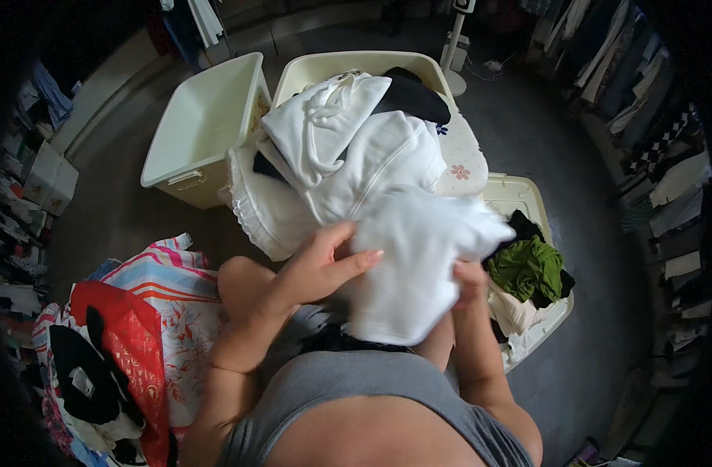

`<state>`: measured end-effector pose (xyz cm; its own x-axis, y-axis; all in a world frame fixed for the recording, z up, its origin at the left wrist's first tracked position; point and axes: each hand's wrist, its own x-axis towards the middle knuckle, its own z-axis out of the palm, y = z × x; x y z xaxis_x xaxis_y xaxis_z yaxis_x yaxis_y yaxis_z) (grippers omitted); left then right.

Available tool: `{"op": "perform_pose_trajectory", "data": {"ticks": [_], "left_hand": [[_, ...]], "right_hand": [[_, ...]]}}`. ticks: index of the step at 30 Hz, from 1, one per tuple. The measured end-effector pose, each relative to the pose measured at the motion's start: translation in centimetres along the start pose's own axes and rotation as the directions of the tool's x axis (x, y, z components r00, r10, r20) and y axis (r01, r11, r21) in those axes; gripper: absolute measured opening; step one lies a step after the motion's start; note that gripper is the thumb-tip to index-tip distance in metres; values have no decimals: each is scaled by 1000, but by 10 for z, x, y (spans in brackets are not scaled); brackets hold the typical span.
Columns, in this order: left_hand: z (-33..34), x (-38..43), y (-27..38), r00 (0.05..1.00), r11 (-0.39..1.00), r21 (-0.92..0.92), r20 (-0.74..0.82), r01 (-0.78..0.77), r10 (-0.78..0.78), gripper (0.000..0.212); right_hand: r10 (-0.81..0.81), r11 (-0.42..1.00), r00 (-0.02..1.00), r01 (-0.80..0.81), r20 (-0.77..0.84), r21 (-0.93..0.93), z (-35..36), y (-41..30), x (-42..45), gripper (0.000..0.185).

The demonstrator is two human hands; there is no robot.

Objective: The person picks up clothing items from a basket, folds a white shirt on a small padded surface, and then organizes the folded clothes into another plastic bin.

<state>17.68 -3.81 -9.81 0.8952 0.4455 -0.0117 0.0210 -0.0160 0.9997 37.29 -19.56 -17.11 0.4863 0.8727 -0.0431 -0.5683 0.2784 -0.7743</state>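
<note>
A blurred white garment point(411, 268) is bunched up in front of me, over my lap. My left hand point(338, 262) grips its left edge, thumb on top. On the other side my right hand point(470, 283) pinches the cloth, its fingers partly hidden by the folds. Just beyond lies a small ironing board point(464, 154) with a flower print, largely covered by clothes. A white hooded sweatshirt point(326, 119) and another white garment point(391, 157) are heaped there, beside a black garment point(417, 96). White cloth with a ruffled edge point(268, 210) hangs off the near left.
An open cream plastic bin point(207, 122) stands at the back left, another bin point(356, 56) behind the heap. A lid point(522, 187) at right carries a crumpled green garment point(528, 271). Printed cloth point(183, 333) with clothes lies at left. Hanging clothes point(653, 76) line the right side.
</note>
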Motion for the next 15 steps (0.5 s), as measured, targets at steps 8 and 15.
{"op": "perform_pose_trajectory", "data": {"ticks": [8,15], "left_hand": [[-90,90,3,839,355,919,-327,174,435,62],[-102,151,-27,821,373,881,-429,290,376,90]], "right_hand": [[-490,650,785,39,-379,-759,-152,-174,-38,50],[-237,-338,931,-346,-276,-875,-244,-136,12,50]]}}
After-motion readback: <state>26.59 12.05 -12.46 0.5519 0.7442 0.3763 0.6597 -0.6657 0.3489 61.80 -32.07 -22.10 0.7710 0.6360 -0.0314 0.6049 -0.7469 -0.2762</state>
